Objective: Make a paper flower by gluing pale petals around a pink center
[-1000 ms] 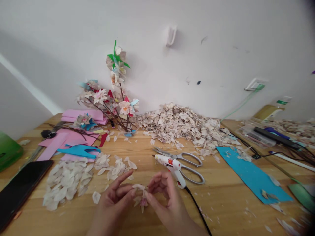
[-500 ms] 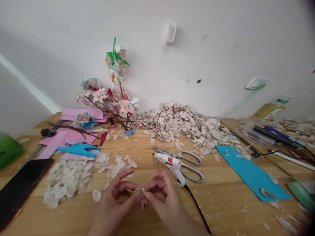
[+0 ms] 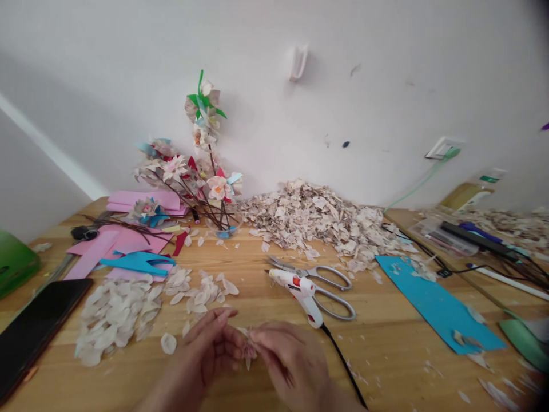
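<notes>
Near the front edge of the table, my right hand (image 3: 291, 355) pinches a small pale pink flower (image 3: 249, 350) between thumb and fingers. My left hand (image 3: 210, 343) is just left of the flower, its fingers curled loosely and slightly apart; whether its fingertips touch the petals is hard to tell. A white glue gun (image 3: 300, 292) lies beyond my right hand, beside silver scissors (image 3: 332, 277). Loose pale petals (image 3: 114, 317) are spread left of my left hand, with one single petal (image 3: 168, 343) close to it.
Flowers on twigs (image 3: 210, 171) stand in a small clear cup against the wall. A big heap of dry petals (image 3: 317, 217) lies at the back. Blue paper (image 3: 437, 303) is at the right, a black phone (image 3: 38, 332) at the left. The black cord (image 3: 343, 360) runs to the front edge.
My left fingers have loosened and shifted left, off their pinch at the flower. My right hand has turned over more, its back now showing, still at the flower.
</notes>
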{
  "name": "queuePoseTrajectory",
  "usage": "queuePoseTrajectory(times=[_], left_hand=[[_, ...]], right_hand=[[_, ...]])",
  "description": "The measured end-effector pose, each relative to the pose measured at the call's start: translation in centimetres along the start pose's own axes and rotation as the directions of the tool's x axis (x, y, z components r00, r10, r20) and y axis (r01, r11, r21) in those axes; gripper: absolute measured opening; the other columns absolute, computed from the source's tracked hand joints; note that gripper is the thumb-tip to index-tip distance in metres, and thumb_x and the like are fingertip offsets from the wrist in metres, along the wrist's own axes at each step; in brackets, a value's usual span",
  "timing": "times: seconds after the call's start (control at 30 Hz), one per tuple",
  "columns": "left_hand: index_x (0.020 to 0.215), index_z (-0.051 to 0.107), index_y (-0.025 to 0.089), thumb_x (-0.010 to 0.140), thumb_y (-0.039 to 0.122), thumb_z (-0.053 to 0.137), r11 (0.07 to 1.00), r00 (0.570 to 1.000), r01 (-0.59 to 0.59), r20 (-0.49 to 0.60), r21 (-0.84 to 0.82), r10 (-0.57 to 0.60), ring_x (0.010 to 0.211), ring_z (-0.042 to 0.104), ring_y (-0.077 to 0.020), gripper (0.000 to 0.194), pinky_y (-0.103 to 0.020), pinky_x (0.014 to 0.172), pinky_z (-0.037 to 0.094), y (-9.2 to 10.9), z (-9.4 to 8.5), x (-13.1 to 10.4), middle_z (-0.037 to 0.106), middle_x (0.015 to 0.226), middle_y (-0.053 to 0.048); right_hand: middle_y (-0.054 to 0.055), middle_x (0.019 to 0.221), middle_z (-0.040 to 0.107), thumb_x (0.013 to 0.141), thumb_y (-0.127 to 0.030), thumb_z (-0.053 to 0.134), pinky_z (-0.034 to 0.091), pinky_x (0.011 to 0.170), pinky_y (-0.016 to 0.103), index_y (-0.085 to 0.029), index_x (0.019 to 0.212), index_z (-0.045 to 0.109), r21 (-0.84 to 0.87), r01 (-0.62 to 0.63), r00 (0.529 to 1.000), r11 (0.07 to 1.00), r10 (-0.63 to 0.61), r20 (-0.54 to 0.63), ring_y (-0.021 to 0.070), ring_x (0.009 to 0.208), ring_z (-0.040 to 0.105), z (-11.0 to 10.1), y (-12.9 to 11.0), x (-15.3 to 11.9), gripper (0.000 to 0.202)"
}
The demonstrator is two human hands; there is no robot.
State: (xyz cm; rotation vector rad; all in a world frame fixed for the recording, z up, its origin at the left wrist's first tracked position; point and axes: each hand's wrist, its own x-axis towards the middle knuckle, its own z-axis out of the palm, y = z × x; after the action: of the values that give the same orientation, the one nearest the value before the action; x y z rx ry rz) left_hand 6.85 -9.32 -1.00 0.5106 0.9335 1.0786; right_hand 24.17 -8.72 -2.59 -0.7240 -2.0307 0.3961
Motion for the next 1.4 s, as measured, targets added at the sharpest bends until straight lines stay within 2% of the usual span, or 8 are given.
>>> queuePoseTrajectory(times=[0.13,0.23,0.37,0.53,0.73,1.03,1.27,1.4], left_hand=[[0.092,0.058,0.018,0.071,0.026,0.070,0.980,0.984,0.176,0.033,-0.093,-0.174,0.052,0.062,-0.0116,0.026,-0.019,0.047,0.046,0.2,0.2,-0.4,0.068,0.057,0.001],[0.095,0.055,0.019,0.068,0.019,0.073,0.986,0.988,0.153,0.027,-0.063,-0.152,0.053,0.062,-0.0109,0.032,-0.017,0.045,0.045,0.3,0.0,-0.4,0.066,0.057,0.003],[0.093,0.053,0.021,0.065,0.021,0.076,0.997,0.996,-0.037,0.080,0.064,0.031,0.053,0.058,-0.0094,0.036,-0.017,0.044,0.043,0.5,-0.4,0.0,0.062,0.056,0.007],[0.093,0.053,0.023,0.066,0.026,0.075,0.938,0.966,-0.247,0.134,0.244,0.220,0.051,0.055,-0.0073,0.035,-0.017,0.050,0.040,0.4,-0.6,0.2,0.064,0.056,0.007],[0.094,0.053,0.023,0.067,0.025,0.074,0.945,0.974,-0.219,0.117,0.244,0.195,0.049,0.055,-0.0088,0.034,-0.019,0.049,0.037,-0.5,-0.9,0.5,0.062,0.053,0.008],[0.091,0.053,0.022,0.058,0.022,0.080,0.985,0.991,-0.129,0.056,0.114,0.123,0.050,0.060,-0.0112,0.043,-0.021,0.049,0.043,-0.7,-0.3,1.0,0.068,0.057,0.005],[0.086,0.052,0.021,0.051,0.026,0.084,0.995,0.998,-0.057,0.006,0.083,0.057,0.045,0.058,-0.0099,0.048,-0.016,0.039,0.041,-1.2,-0.7,1.3,0.066,0.049,0.005],[0.086,0.050,0.021,0.050,0.025,0.085,0.996,0.993,-0.083,-0.081,0.026,0.085,0.041,0.055,-0.0073,0.050,-0.015,0.038,0.042,-1.1,-1.1,1.6,0.064,0.051,0.008]], right_hand=[[0.005,0.116,0.064,0.084,-0.004,0.050,0.050,0.087,0.037,-0.032,0.141,0.015,0.011,0.116,0.981,0.993,-0.116,0.158,0.0222,0.103,0.061,-0.5,-0.2,-0.1,0.072],[0.006,0.114,0.065,0.084,-0.004,0.049,0.051,0.086,0.037,-0.031,0.140,0.018,0.031,0.126,0.976,0.992,-0.130,0.173,0.0224,0.103,0.061,-0.5,-0.4,0.1,0.070],[0.004,0.099,0.067,0.082,-0.008,0.053,0.051,0.080,0.036,-0.033,0.120,0.043,0.181,-0.169,0.985,0.969,0.170,0.006,0.0209,0.089,0.063,0.1,-0.9,0.3,0.046],[0.002,0.088,0.058,0.085,-0.030,0.055,0.049,0.070,0.031,-0.025,0.105,0.043,0.670,-0.526,0.777,0.524,0.616,0.128,0.0174,0.081,0.059,1.4,-1.0,0.3,0.025],[-0.005,0.073,0.049,0.077,-0.039,0.064,0.043,0.060,0.025,-0.024,0.096,0.043,0.770,-0.515,0.741,0.376,0.647,0.180,0.0115,0.063,0.051,2.2,-1.0,1.0,0.031],[-0.004,0.077,0.048,0.081,-0.041,0.059,0.042,0.063,0.027,-0.023,0.093,0.042,0.725,-0.532,0.740,0.437,0.657,0.146,0.0124,0.069,0.049,2.8,-0.5,0.7,0.027],[-0.007,0.070,0.046,0.077,-0.041,0.064,0.042,0.054,0.022,-0.024,0.090,0.041,0.794,-0.505,0.721,0.340,0.671,0.172,0.0087,0.058,0.048,3.1,-0.6,1.0,0.031],[-0.005,0.072,0.050,0.082,-0.036,0.058,0.044,0.057,0.022,-0.025,0.091,0.044,0.681,-0.476,0.751,0.555,0.660,-0.013,0.0101,0.061,0.051,1.1,-0.7,1.2,0.021]])
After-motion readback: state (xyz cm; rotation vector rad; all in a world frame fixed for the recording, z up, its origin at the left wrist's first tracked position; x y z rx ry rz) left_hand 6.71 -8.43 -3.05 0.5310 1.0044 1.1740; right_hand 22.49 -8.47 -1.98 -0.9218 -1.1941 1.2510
